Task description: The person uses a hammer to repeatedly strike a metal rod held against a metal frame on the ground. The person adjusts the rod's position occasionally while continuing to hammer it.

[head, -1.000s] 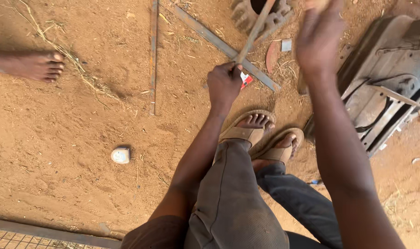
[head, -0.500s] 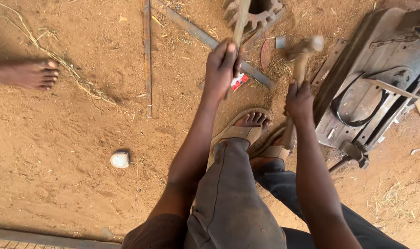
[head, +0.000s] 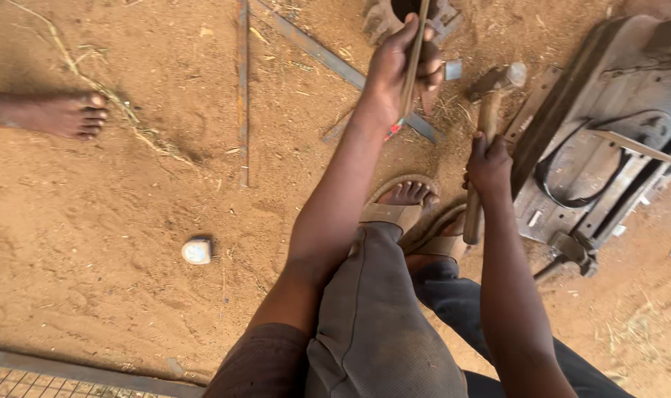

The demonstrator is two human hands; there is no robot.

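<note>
Nearest: sandalled feet (head: 405, 214) on dirt floor (head: 129, 221). Right hand (head: 489, 163) closed round wooden hammer handle, hammer (head: 490, 110) head raised. Beyond, left hand (head: 398, 70) clenched on thin upright rod (head: 416, 51), over flat metal strip (head: 335, 63). Farthest: toothed metal wheel (head: 383, 15).

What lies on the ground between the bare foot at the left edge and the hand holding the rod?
In the head view, between the bare foot and the left hand gripping the rod: a thin upright metal strip, dry straw and bare soil.

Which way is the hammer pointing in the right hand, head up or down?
Head up. The right hand grips the hammer low on its wooden handle, the metal head above it, near the rod the left hand holds.
</note>
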